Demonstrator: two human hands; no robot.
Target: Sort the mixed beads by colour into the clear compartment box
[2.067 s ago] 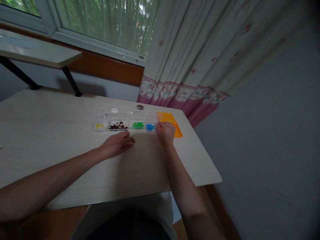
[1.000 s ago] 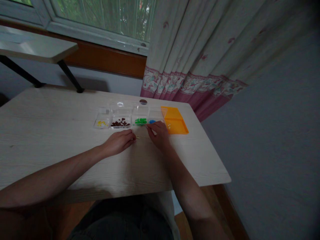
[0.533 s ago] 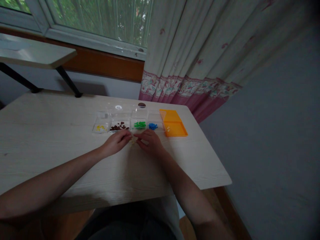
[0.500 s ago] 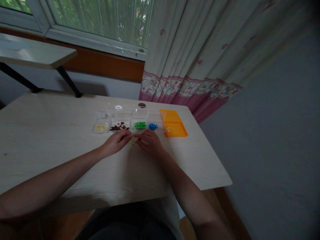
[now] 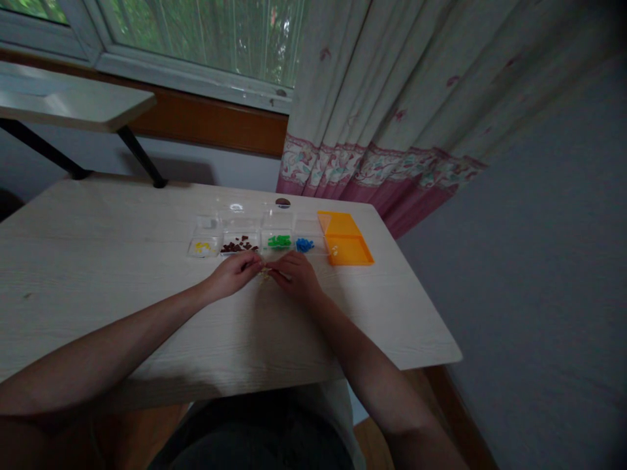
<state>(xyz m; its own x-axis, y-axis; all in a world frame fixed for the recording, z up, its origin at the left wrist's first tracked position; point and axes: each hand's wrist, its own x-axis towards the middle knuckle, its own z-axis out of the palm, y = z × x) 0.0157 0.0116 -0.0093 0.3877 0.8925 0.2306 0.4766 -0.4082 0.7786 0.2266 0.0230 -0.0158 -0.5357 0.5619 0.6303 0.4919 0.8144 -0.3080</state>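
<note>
My left hand (image 5: 238, 271) and my right hand (image 5: 295, 275) meet over the table, fingertips pinched close together. Between them is something small and pale, too small to name. A few cream-coloured bits (image 5: 264, 274) show at and just under the fingertips. Beyond the hands stands a row of clear open boxes: one with yellow pieces (image 5: 202, 247), one with dark brown pieces (image 5: 239, 246), one with green pieces (image 5: 279, 241) and one with blue pieces (image 5: 304, 245). At the row's right end lies an open orange box (image 5: 350, 250), with small pale pieces (image 5: 334, 250) by its left side.
The pale wooden table (image 5: 147, 339) has its right edge beside a grey wall. A raised shelf (image 5: 98, 104) on black legs stands at the back left. A round brown spot (image 5: 283, 203) lies near the back edge, below the curtain (image 5: 337, 156).
The whole view has shifted slightly, so the table and boxes sit a little further right. Both hands stay together at the same spot, with only small finger movement.
</note>
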